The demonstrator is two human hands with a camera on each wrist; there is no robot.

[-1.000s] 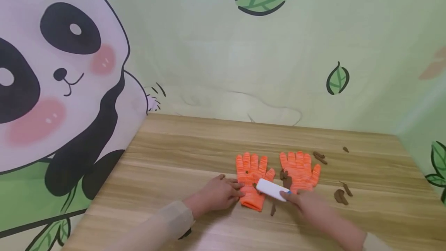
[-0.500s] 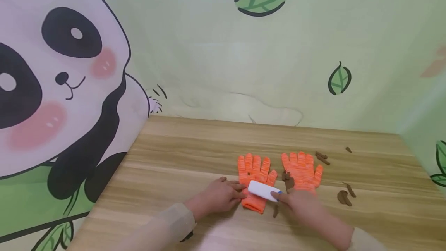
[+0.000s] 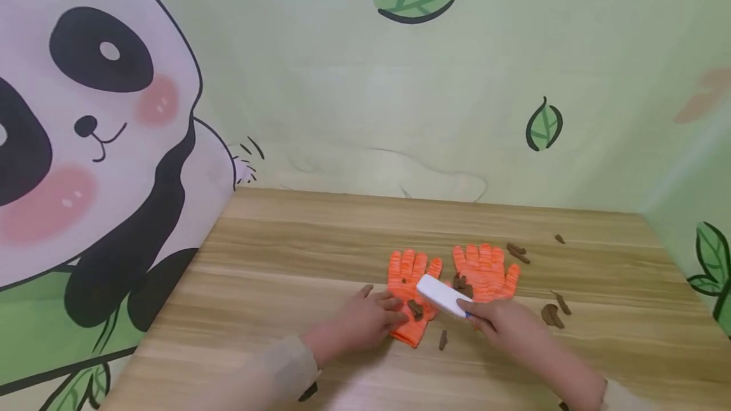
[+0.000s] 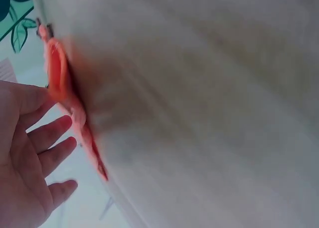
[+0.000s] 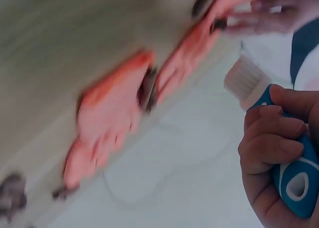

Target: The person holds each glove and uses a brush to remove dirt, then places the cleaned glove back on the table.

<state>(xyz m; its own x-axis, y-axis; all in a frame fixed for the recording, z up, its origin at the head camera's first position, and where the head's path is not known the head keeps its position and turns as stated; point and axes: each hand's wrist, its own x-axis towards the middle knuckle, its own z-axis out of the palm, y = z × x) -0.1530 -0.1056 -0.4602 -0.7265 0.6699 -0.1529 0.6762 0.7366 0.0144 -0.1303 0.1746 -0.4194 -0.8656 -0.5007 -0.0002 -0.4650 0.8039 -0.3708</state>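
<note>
Two orange knit gloves lie flat on the wooden table. My left hand (image 3: 362,319) rests its fingertips on the edge of the left glove (image 3: 407,335), fingers extended; in the left wrist view that hand (image 4: 27,163) has spread fingers beside the glove's open cuff (image 4: 57,68). Brown crumbly lumps (image 3: 415,311) sit on this glove. My right hand (image 3: 508,325) grips a brush (image 3: 442,295) with a white head. The right wrist view shows its blue handle (image 5: 299,183) and pale bristles (image 5: 247,81), apart from the gloves. Beside the right glove (image 3: 485,274) lies a brown clump (image 3: 462,284).
Loose brown pieces are scattered on the table (image 3: 285,259): one below the gloves (image 3: 443,339), several to the right (image 3: 551,315) and farther back (image 3: 518,252). A panda-printed backdrop (image 3: 320,81) rises behind the table. A small dark object (image 3: 308,392) shows under the left sleeve.
The brush first shifts left across the left glove, then moves up and right off its brown lump, which is now visible. My left hand stays at the glove's edge.
</note>
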